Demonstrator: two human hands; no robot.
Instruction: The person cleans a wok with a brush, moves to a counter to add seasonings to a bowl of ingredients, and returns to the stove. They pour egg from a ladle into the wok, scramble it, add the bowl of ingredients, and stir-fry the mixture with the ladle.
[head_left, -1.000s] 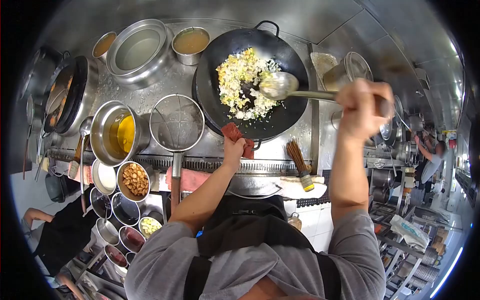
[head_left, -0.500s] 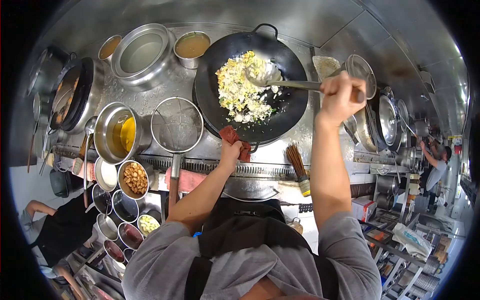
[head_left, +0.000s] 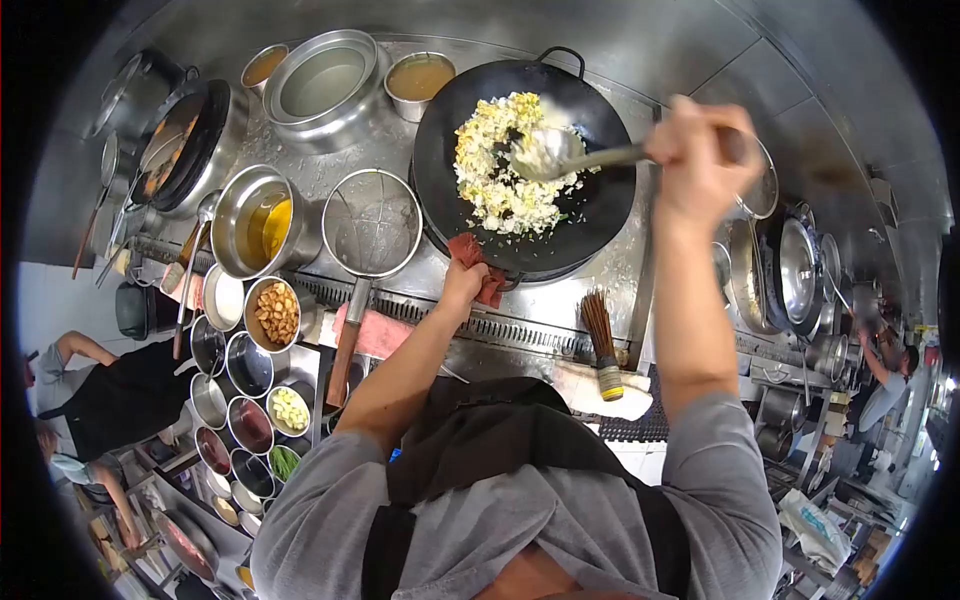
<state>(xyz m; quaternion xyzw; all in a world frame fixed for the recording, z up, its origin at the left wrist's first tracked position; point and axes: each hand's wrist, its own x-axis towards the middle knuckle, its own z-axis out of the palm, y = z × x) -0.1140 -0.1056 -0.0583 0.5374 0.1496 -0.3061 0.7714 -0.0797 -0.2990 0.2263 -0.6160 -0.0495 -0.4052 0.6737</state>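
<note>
A black wok (head_left: 595, 205) holds a pale yellow and white mix (head_left: 505, 208) with green flecks, looking like egg fried rice. My left hand (head_left: 463, 283) is closed around a folded red cloth (head_left: 490, 285) at the wok's near handle. My right hand (head_left: 700, 150), slightly blurred, grips the wooden end of a ladle (head_left: 620, 156). The ladle's bowl rests in the mix near the wok's middle and is partly filled with it. A dark gap shows in the food beside the bowl.
Left of the wok lies a round mesh strainer (head_left: 372, 222). Nearby stand a pot of yellow oil (head_left: 225, 222), a large steel pot (head_left: 290, 118) and several ingredient bowls (head_left: 249, 362). A bamboo brush (head_left: 602, 345) lies on the near ledge. Other people (head_left: 120, 395) are at left and far right.
The ladle has swung lower into the mix, and a dark gap has opened in the food. My right hand moved slightly up and outward. The whole view has shifted; my left hand stays at the handle.
</note>
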